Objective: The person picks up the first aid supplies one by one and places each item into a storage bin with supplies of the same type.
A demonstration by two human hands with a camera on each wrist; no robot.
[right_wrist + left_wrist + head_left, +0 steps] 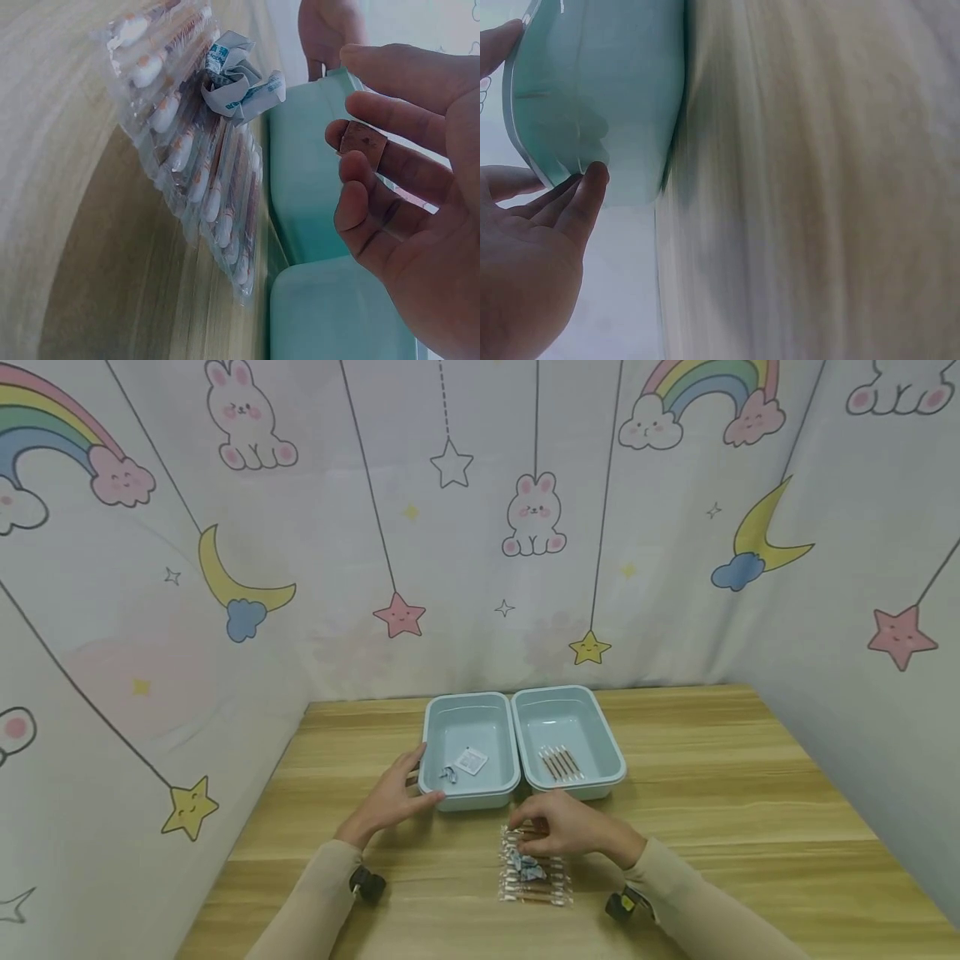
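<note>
My left hand spans the near-left corner of the left light-blue basin, its fairly straight fingers touching the rim and outer wall. Above a clear-wrapped row of cotton swabs with brown shafts hovers my right hand. Its fingers are loosely bent, with nothing between thumb and fingertips, and a brown plaster wraps one finger. On the swab row lies a crumpled white-and-blue wrapper. A square white packet and a small crumpled scrap lie in the left basin.
A second light-blue basin stands directly right of the first and contains several brown-shafted swabs. Both rest on a wood-grain table. A printed curtain hangs behind and along the sides.
</note>
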